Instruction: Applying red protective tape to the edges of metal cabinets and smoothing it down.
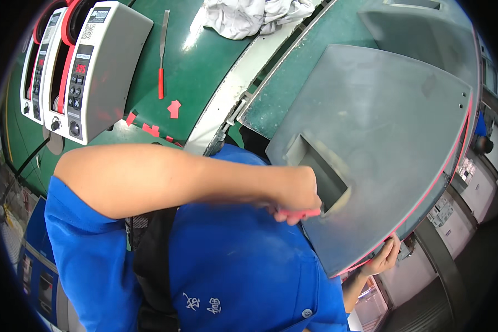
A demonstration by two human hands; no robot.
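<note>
A large grey panel (382, 110) with a rectangular recess (321, 174) lies in front of me, its near corner against my blue shirt. My left hand (299, 193) is closed beside the recess, and a pink piece of tape (300, 212) shows along its fingers. Most of that piece is hidden by the hand. My right hand (383, 258) holds the panel's right edge near the bottom corner, its fingertips curled at the rim. Pink tape (420, 207) runs along this curved edge.
Two white tape dispensers (108, 72) with red rolls stand on the green table (205, 61) at the left. Near them lie a red-handled file (161, 72) and pink tape scraps (174, 108). Crumpled white cloth (243, 19) is at the back. Another grey panel (415, 27) is at the far right.
</note>
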